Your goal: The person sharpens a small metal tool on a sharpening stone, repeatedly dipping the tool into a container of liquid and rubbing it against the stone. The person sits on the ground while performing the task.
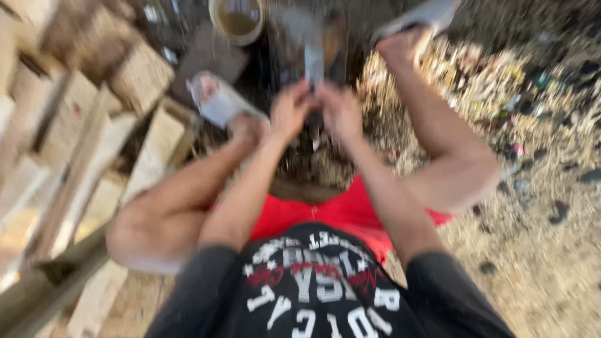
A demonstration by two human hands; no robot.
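Left hand and right hand together – blurred grey tool just above

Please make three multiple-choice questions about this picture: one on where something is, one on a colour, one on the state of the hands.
1. Where do the pale wood blocks lie?
A. on the person's left
B. on the person's right
C. on the lap

2. What colour are the shorts?
A. blue
B. red
C. white

3. How are the left hand and right hand?
A. far apart
B. resting on the knees
C. close together, gripping a grey upright object

Answers: 1 A, the blocks fill the left side. 2 B, red cloth shows between the legs. 3 C, both hands meet at the blurred object.
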